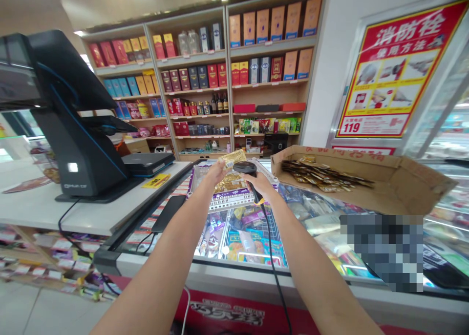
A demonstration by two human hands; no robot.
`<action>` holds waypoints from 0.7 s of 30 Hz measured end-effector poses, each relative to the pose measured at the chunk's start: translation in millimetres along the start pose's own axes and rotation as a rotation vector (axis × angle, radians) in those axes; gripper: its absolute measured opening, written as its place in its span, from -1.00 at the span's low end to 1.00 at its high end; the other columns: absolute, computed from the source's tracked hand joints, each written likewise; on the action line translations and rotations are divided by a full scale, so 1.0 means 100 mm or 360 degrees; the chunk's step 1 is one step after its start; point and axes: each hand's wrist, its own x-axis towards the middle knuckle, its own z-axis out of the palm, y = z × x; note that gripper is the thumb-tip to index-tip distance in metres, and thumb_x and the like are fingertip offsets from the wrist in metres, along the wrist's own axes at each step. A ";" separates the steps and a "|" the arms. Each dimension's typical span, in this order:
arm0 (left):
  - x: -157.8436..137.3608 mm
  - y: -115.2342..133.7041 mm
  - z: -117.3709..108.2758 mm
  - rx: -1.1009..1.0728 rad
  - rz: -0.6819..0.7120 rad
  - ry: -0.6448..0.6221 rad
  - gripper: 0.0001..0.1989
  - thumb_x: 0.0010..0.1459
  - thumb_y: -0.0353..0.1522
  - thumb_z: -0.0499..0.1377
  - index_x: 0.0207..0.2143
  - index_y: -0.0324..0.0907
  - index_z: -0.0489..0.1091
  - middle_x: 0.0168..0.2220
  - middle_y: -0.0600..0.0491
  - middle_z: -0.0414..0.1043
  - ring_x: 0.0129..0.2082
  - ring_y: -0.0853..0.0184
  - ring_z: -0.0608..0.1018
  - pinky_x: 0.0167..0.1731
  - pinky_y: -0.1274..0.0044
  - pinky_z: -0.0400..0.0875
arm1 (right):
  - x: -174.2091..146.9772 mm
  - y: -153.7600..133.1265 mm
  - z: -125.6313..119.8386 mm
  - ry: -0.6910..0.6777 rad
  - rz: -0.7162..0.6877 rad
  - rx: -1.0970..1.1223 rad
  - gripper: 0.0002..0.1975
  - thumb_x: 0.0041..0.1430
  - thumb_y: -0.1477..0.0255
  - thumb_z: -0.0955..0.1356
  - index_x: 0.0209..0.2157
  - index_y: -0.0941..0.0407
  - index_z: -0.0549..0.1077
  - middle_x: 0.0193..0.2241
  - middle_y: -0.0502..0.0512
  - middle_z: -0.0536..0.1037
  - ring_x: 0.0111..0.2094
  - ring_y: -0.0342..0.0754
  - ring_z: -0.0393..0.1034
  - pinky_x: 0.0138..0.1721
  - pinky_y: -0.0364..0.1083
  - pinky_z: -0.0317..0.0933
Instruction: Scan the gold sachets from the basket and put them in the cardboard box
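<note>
My left hand grips a gold packet by its left end, above a white tray. In my right hand is a black barcode scanner, its head turned toward the packet and its cord hanging down over the freezer's front. Below both hands is the white plastic tray with purple edging, standing on the glass freezer top. More gold packets lie in it, partly hidden by my hands.
A cardboard box of gold-brown packets stands right on the freezer. To the left, a black checkout terminal occupies the white counter. A dark flat device lies left of the tray. Shelves of boxed goods line the back.
</note>
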 end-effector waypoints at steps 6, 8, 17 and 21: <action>0.02 -0.02 -0.02 -0.0189 -0.0033 -0.0036 -0.86 0.27 -0.54 -0.01 -0.24 -0.22 0.30 -0.32 0.04 0.43 -0.13 0.38 0.48 -0.04 0.47 0.41 | 0.02 0.02 -0.01 0.0008 0.0056 -0.0071 -0.68 0.00 0.19 0.38 -0.62 0.11 0.34 -0.73 0.00 0.38 -0.68 -0.16 0.22 -0.57 -0.15 0.13; 0.03 -0.02 -0.03 -0.0185 -0.0037 -0.0044 -0.85 0.27 -0.56 -0.02 -0.27 -0.21 0.30 -0.30 0.03 0.43 -0.13 0.39 0.47 -0.04 0.48 0.40 | 0.03 0.03 -0.02 0.0018 0.0069 -0.0071 -0.68 0.00 0.19 0.38 -0.62 0.11 0.35 -0.73 0.01 0.39 -0.68 -0.16 0.22 -0.57 -0.15 0.13; 0.06 -0.04 -0.05 -0.0386 -0.0078 -0.0054 -0.85 0.23 -0.58 0.02 -0.36 -0.23 0.30 -0.36 0.07 0.39 -0.28 0.44 0.46 0.00 0.44 0.38 | 0.03 0.02 -0.02 -0.0023 0.0035 -0.0035 -0.65 -0.01 0.19 0.39 -0.67 0.11 0.33 -0.75 0.01 0.38 -0.70 -0.17 0.22 -0.58 -0.15 0.12; 0.08 -0.06 -0.06 -0.0439 -0.0065 -0.0046 -0.88 0.17 -0.58 0.10 -0.37 -0.23 0.32 -0.37 0.07 0.42 -0.26 0.42 0.47 0.06 0.37 0.34 | 0.01 0.00 -0.02 -0.0025 0.0051 -0.0001 -0.65 0.00 0.22 0.40 -0.69 0.12 0.33 -0.75 0.02 0.37 -0.71 -0.18 0.20 -0.61 -0.15 0.09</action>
